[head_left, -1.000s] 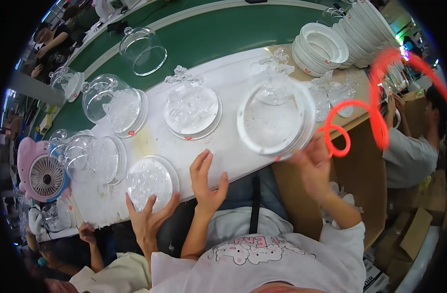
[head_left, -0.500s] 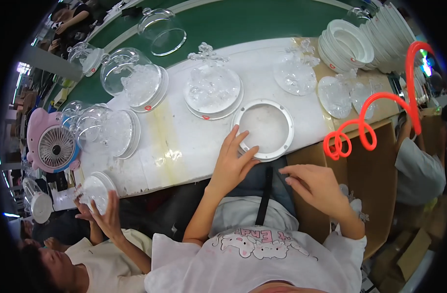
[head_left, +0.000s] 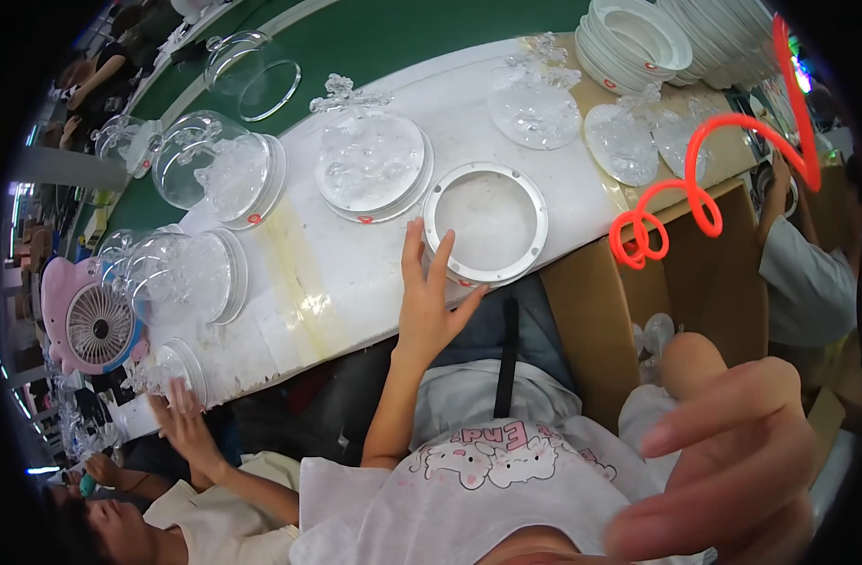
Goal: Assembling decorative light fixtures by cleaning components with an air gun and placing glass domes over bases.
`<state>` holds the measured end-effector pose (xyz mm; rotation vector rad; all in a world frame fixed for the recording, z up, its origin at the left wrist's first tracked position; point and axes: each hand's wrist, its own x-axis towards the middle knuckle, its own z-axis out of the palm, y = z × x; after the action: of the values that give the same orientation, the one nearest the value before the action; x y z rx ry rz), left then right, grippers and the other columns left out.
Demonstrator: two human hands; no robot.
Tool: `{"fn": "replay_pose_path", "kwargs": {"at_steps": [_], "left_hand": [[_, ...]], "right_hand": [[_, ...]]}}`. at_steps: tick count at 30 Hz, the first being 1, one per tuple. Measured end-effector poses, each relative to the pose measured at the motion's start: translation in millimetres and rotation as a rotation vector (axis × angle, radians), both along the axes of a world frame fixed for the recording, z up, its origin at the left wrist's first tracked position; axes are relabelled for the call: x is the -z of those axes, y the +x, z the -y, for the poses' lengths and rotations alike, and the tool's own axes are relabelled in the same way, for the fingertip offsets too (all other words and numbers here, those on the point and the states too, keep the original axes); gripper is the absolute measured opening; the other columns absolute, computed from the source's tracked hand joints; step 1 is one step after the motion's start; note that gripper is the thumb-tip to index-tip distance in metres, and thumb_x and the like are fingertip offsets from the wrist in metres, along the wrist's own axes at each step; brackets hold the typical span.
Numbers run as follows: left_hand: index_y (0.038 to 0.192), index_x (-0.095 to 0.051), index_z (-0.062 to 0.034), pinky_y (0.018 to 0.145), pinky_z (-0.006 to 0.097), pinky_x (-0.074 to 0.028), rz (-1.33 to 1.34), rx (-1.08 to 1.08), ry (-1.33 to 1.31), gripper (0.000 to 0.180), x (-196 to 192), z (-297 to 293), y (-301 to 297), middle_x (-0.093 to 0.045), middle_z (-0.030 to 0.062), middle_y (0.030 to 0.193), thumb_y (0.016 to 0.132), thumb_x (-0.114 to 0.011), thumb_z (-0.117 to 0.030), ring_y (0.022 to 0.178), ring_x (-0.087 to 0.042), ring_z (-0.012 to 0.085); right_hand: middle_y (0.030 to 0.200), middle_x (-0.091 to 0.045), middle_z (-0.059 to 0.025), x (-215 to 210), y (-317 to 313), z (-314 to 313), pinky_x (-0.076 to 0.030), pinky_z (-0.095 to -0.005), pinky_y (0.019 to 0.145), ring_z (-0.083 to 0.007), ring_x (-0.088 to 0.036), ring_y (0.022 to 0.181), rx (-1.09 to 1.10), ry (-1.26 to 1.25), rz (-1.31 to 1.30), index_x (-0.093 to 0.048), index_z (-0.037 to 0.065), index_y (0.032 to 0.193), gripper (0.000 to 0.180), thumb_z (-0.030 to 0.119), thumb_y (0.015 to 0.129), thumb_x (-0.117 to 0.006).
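A round white base with a ring-shaped rim and small holes (head_left: 483,169) lies at the table's front edge. Beside its lower left rim is my left hand (head_left: 431,306), fingers spread; whether the fingertips touch it I cannot tell. My right hand (head_left: 732,452) is raised close to the camera at the lower right, its fingers loosely bent and apart, with no object visible in it. Left of the base stands a white base carrying a clear figure-shaped plastic piece (head_left: 370,165). Clear flat plastic pieces (head_left: 535,113) lie beyond it to the right.
Stacks of white round bases (head_left: 638,47) stand at the far right. A red coiled hose (head_left: 704,202) hangs above a cardboard box (head_left: 591,315). Clear domes (head_left: 191,155) and a pink fan (head_left: 97,325) are on the left, where a co-worker's hand (head_left: 191,433) reaches another base.
My right hand has moved from beside the base down and right, up close to the camera. My left hand stays by the rim, its fingers straighter. The whole view has shifted slightly.
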<state>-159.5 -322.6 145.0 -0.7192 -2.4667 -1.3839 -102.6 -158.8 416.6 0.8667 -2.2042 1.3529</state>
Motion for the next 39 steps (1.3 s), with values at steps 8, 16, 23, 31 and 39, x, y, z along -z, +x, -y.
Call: {"fn": "replay_pose_path", "kwargs": {"at_steps": [8,16,23,31,39], "left_hand": [[0.136,-0.034,-0.0037,0.101,0.047,-0.034,0.068,-0.03,-0.05,0.077,0,2,0,-0.018,0.0301,0.142,0.072,-0.075,-0.019,0.131,-0.026,0.0452],[0.135,-0.036,-0.003,0.1,0.044,-0.037,0.081,-0.085,-0.066,0.077,3,11,3,-0.021,0.0288,0.142,0.072,-0.075,-0.022,0.129,-0.029,0.0445],[0.134,-0.036,-0.002,0.1,0.045,-0.037,0.065,-0.042,-0.037,0.078,-2,2,-1,-0.022,0.0266,0.142,0.07,-0.077,-0.02,0.128,-0.031,0.0425],[0.134,-0.036,-0.0024,0.099,0.045,-0.038,0.047,-0.086,-0.062,0.077,4,9,0,-0.022,0.028,0.141,0.072,-0.076,-0.022,0.128,-0.031,0.0433],[0.135,-0.035,-0.003,0.1,0.046,-0.038,0.044,-0.081,-0.064,0.078,4,8,0,-0.022,0.0278,0.141,0.071,-0.076,-0.022,0.127,-0.032,0.0439]], "right_hand": [[0.087,-0.063,0.0084,1,0,3,-0.044,-0.0243,0.064,-0.0095,-0.057,0.079,-0.013,0.127,-0.055,-0.064,0.022,0.087,0.006,0.019,0.082,-0.061],[0.099,-0.062,0.0093,1,12,-16,-0.043,-0.0235,0.068,-0.0102,-0.056,0.091,-0.127,0.167,0.245,-0.064,0.022,0.089,0.011,0.015,0.083,-0.059],[0.104,-0.058,0.0055,59,-8,-41,-0.04,-0.0323,0.074,-0.0205,-0.051,0.1,-0.378,-0.45,-0.392,-0.064,0.027,0.095,0.014,0.03,0.083,-0.059],[0.098,-0.052,-0.0019,62,9,8,-0.041,-0.0326,0.059,-0.0254,-0.05,0.087,0.09,-0.16,-0.259,-0.066,0.031,0.093,0.02,0.028,0.073,-0.068],[0.094,-0.055,-0.0012,57,32,-5,-0.039,-0.0299,0.056,-0.0206,-0.052,0.08,0.184,-0.061,-0.297,-0.068,0.028,0.091,0.024,0.026,0.068,-0.072]]}}
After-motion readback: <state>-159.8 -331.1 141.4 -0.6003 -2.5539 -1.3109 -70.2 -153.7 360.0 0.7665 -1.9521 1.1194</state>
